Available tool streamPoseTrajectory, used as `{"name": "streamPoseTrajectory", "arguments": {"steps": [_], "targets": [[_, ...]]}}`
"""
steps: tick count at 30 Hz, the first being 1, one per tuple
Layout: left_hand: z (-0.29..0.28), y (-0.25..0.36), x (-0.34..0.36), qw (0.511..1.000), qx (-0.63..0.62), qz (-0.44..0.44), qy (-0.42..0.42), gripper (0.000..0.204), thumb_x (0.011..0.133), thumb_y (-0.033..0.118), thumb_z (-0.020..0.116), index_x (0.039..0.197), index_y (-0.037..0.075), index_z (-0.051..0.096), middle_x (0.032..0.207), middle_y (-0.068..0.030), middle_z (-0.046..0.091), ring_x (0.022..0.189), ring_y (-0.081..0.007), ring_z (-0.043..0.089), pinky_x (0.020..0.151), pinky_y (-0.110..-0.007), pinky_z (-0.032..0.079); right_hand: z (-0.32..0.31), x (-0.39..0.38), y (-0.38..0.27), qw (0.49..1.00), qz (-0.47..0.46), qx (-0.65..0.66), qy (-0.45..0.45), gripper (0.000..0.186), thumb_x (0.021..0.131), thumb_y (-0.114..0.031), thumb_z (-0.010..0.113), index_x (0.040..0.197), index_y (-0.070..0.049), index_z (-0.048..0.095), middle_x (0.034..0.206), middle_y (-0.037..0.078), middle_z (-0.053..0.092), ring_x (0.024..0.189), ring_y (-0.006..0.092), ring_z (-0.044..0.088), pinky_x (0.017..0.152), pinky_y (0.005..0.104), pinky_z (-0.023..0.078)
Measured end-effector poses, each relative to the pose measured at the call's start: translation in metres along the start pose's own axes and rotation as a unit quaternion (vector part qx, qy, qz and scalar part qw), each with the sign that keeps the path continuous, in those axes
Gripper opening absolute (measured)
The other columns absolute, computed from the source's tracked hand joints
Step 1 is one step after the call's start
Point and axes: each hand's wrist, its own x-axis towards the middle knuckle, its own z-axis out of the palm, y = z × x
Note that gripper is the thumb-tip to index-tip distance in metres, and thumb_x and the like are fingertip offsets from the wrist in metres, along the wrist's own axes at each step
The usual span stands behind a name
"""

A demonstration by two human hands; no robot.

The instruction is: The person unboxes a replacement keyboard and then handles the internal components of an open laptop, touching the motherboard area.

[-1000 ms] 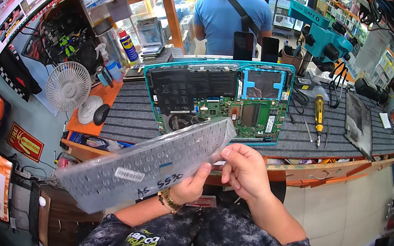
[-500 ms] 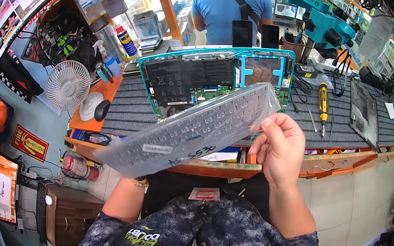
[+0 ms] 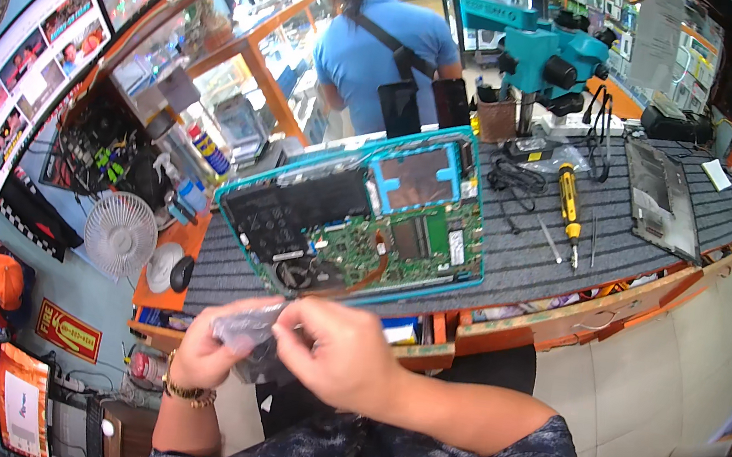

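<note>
The plastic-wrapped keyboard panel (image 3: 244,327) is now seen almost end-on, low in front of me, largely hidden by my hands. My left hand (image 3: 203,355) is closed around it at the left, and my right hand (image 3: 322,352) pinches its clear wrapping at the end. Just beyond my hands, an open teal laptop chassis (image 3: 427,237) rests tilted on the ribbed bench mat (image 3: 520,249), showing its black battery (image 3: 290,209), green circuit board, fan and blue-framed drive bay.
A yellow screwdriver (image 3: 566,213), thin tools, cables and a dark cover panel (image 3: 661,198) lie to the right. A teal microscope (image 3: 537,52) stands behind. At left are a fan (image 3: 120,233) and monitors. A person in blue (image 3: 378,64) stands across the bench.
The keyboard has swung from lying broad and flat across the view to end-on. Both hands have moved left and lower, together. The view has tilted, and the person opposite appears farther left.
</note>
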Motion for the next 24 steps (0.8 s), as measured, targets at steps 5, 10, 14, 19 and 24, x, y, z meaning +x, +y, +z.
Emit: {"name": "streamPoseTrajectory", "arguments": {"steps": [5,10,14,19,24], "targets": [[0.016,0.004,-0.003,0.997,0.069,-0.021,0.0,0.041,0.107,0.003,0.066,0.144,-0.013,0.073,0.135,-0.0211,0.084,0.123,-0.0264,0.081,0.108,-0.038,0.061,-0.01,-0.008,0.013,1.0,0.0,0.012,-0.028,0.016,0.103,-0.015,0.082,0.11,-0.002,0.076,0.091,0.017,0.078,0.073,0.0314,0.078,0.067,0.0441,0.061],[0.031,0.014,0.02,0.979,0.193,0.012,-0.059,0.039,0.108,0.006,0.064,0.143,-0.006,0.076,0.132,-0.0228,0.085,0.116,-0.0339,0.085,0.101,-0.039,0.064,-0.038,-0.016,0.02,0.996,0.028,-0.032,-0.077,0.024,0.105,-0.025,0.078,0.111,-0.002,0.076,0.095,0.02,0.081,0.087,0.0445,0.079,0.077,0.0538,0.063],[0.042,0.021,0.025,0.978,0.19,-0.03,-0.08,0.035,0.113,0.013,0.068,0.142,-0.003,0.077,0.127,-0.0204,0.086,0.113,-0.0287,0.085,0.099,-0.038,0.064,-0.052,-0.019,0.021,0.993,0.049,-0.03,-0.104,0.024,0.105,-0.025,0.08,0.107,-0.002,0.077,0.094,0.02,0.081,0.088,0.0448,0.079,0.077,0.0541,0.062],[0.056,0.027,0.035,0.976,0.198,-0.041,-0.081,0.029,0.111,0.012,0.068,0.132,-0.005,0.081,0.12,-0.0219,0.087,0.107,-0.0342,0.086,0.096,-0.041,0.065,-0.065,-0.021,0.025,0.984,0.108,0.044,-0.135,0.019,0.104,-0.018,0.078,0.108,0.0,0.077,0.095,0.023,0.081,0.09,0.0444,0.08,0.08,0.0517,0.062],[0.056,0.024,0.041,0.976,0.182,-0.033,-0.113,0.034,0.112,0.008,0.067,0.142,-0.002,0.077,0.127,-0.0188,0.086,0.112,-0.0265,0.084,0.1,-0.038,0.063,-0.073,-0.025,0.03,0.972,0.145,0.108,-0.147,0.019,0.103,-0.017,0.078,0.109,0.002,0.078,0.097,0.025,0.081,0.089,0.0435,0.08,0.081,0.0489,0.061]]}}
